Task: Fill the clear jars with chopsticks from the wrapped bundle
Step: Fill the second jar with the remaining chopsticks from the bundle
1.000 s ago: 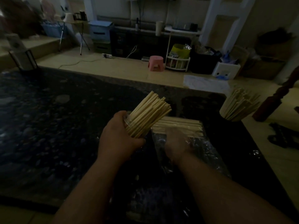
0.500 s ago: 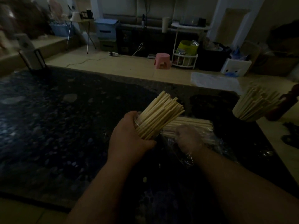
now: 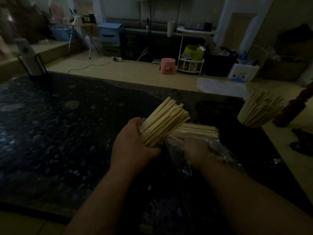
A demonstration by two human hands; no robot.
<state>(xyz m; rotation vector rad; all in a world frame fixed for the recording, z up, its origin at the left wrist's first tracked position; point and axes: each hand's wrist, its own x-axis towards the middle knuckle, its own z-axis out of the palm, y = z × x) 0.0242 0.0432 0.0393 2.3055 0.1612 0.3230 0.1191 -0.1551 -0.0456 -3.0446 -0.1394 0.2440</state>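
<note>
A: Step in hand is loading the held jar. The left hand (image 3: 133, 150) is wrapped round the clear jar (image 3: 143, 124), which is tilted with its mouth up and to the right above the table (image 3: 59, 133). The chopsticks (image 3: 163, 122) in it already look tightly packed.

B: And the right hand (image 3: 196, 150)?

A: It is inside the loose plastic wrap (image 3: 225, 153), at the near end of the wrapped bundle (image 3: 200, 129), which lies flat on the table just behind the jar. Film and dim light hide the fingers — whether they pinch any sticks cannot be told.

B: Advice for the step?

A: Judgement only: take a few sticks, not a fistful, since little room appears left. Keep the jar tilted so they slide in along the others, and hold the wrap clear of the mouth. If no more fit, stand it by the second jar (image 3: 259, 111), full, near the table's right edge.

B: Change against one second ago?

A: Slight. The jar keeps its tilt, the left grip is the same, and the right hand remains in the wrap — only the view has swung a little.
</note>
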